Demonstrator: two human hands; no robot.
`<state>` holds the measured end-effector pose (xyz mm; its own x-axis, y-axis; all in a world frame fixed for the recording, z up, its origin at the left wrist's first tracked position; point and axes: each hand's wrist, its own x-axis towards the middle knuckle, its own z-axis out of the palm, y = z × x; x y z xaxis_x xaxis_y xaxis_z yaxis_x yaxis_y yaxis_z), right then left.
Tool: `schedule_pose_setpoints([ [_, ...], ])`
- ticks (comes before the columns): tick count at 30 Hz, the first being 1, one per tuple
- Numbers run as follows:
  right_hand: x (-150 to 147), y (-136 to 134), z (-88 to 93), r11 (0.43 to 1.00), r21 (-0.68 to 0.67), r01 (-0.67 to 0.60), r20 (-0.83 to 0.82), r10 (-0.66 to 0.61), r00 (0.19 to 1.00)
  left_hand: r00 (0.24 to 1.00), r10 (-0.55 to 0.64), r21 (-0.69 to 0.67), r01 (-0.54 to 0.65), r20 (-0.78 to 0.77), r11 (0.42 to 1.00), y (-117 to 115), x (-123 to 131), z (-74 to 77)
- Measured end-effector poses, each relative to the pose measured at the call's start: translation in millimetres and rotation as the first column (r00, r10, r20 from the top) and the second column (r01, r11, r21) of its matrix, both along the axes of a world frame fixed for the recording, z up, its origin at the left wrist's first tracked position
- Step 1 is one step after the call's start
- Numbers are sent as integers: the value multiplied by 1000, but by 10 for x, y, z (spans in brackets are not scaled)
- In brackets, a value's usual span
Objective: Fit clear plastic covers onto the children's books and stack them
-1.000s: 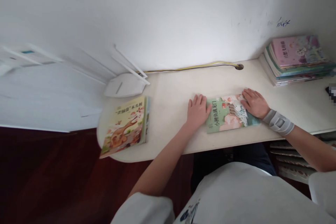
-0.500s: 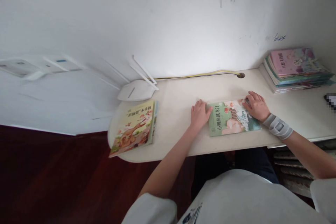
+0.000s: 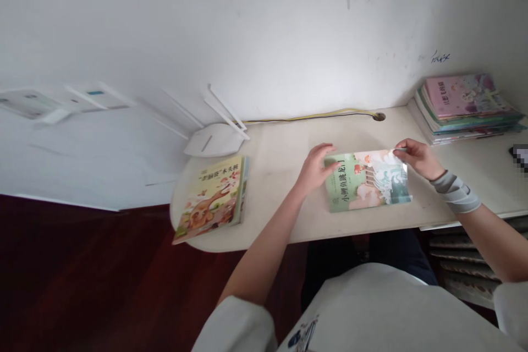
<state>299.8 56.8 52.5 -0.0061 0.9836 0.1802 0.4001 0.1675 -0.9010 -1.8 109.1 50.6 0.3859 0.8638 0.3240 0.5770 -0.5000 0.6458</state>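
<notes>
A green and pink picture book [image 3: 367, 181] lies in front of me at the table's near side, its far edge seeming slightly raised. At its far left corner is my left hand [image 3: 317, 169], thumb over the cover and fingers at the edge. My right hand [image 3: 419, 158], with a grey wrist wrap, pinches the far right corner between thumb and fingers. Further left, a yellow picture book [image 3: 210, 198] with an elephant-like drawing rests on another book at the table's rounded end.
A white router [image 3: 215, 141] with upright antennas stands against the wall. Yellow and black cables [image 3: 305, 118] run from it to a hole [image 3: 378, 117] in the white table [image 3: 272, 198]. At the far right sits a stack of books [image 3: 466, 104], with a dark, partly blurred object [image 3: 517, 153] nearer me.
My right hand has gone from lying over the book's right part to pinching its far corner. The left thumb has moved onto the cover, and the book's far edge has lifted a little.
</notes>
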Motion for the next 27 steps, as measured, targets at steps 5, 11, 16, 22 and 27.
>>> schedule_pose_setpoints([
  [5, -6, 47, -4, 998, -46, 30, -102, -34, 994, 996, -32, -317, 57, 82, 947, 126, 30, 86],
  [11, -86, 215, -199, 978, -87, 190, 207, -169, 964, 980, 49, -355, -117, -195, 927, 267, 120, -111],
  [16, -140, 297, -258, 966, -111, 234, 612, -120, 782, 915, 124, -243, -230, -384, 943, 276, 208, -147],
  [22, -223, 267, -191, 926, -154, 344, 862, -44, 506, 835, 58, -123, -149, -548, 981, 245, 234, -102],
  [27, -351, 190, -280, 945, -10, 328, 930, -111, 350, 781, 49, -79, -125, -623, 989, 223, 312, -105],
])
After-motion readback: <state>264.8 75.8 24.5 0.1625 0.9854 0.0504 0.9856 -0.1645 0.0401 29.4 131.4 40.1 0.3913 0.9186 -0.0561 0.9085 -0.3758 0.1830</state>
